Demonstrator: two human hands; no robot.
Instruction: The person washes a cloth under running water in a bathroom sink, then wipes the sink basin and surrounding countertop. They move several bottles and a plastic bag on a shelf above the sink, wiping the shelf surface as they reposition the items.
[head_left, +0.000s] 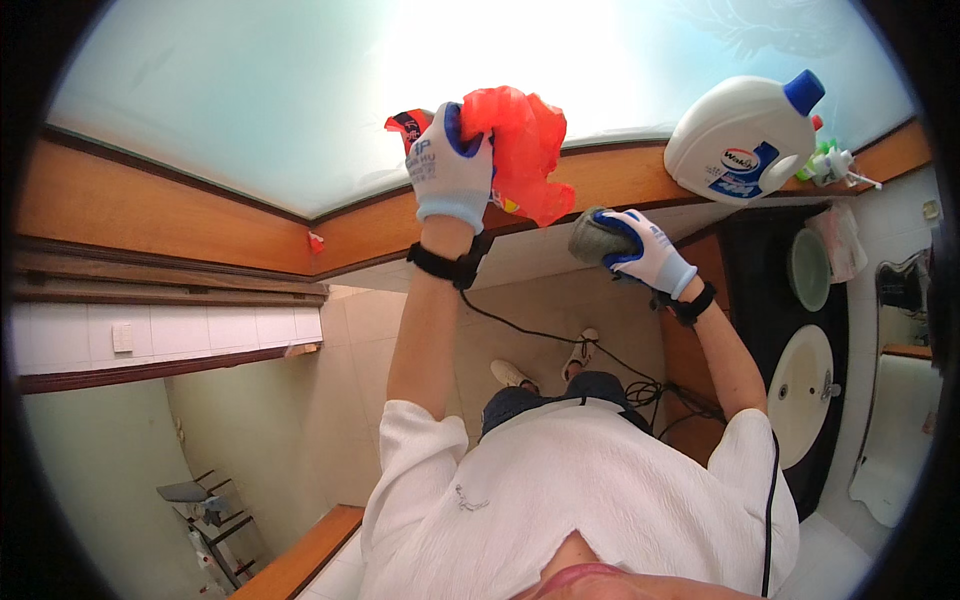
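Observation:
My left hand (450, 161), in a white work glove with blue palm, grips a bright red, crumpled plastic bag (525, 150) above the wooden ledge. Part of a red and black printed package (410, 126) shows behind that hand, and its full shape is hidden. My right hand (641, 247), gloved alike, holds a bunched grey-green cloth (596, 236) just below the ledge's front edge. Right of the bag, a large white Walch bottle (739, 142) with a blue cap stands on the ledge.
The wooden ledge (615, 176) runs beneath a bright frosted window (300, 82). Small bottles (829, 165) stand at its right end. A black counter holds a white washbasin (799, 394) and a pale green bowl (810, 270). Black cable (652, 394) hangs in loops by my legs.

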